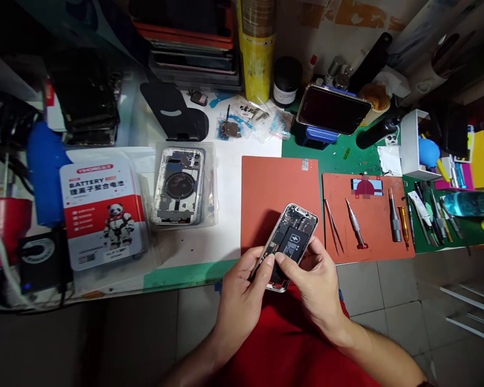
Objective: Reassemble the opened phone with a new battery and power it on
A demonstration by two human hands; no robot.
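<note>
Both hands hold an opened smartphone (305, 221) at the front edge of the bench, tilted, with its insides facing up. Its black battery (292, 243) and circuit parts show. My left hand (244, 290) is closed round the phone's left edge, its thumb on the inner parts near the lower end. My right hand (317, 285) grips the opposite edge, with its thumb lying on the battery's lower part. The two thumb tips nearly meet. Some of the fingers are hidden beneath the phone.
An orange mat (280, 188) lies behind the phone. Tweezers (334, 227) and screwdrivers (355, 223) rest on a second mat (371, 252) at right. Leftward are a phone housing (179, 185) in a clear tray and a battery box (102, 215). A phone (333, 109) leans on a blue stand.
</note>
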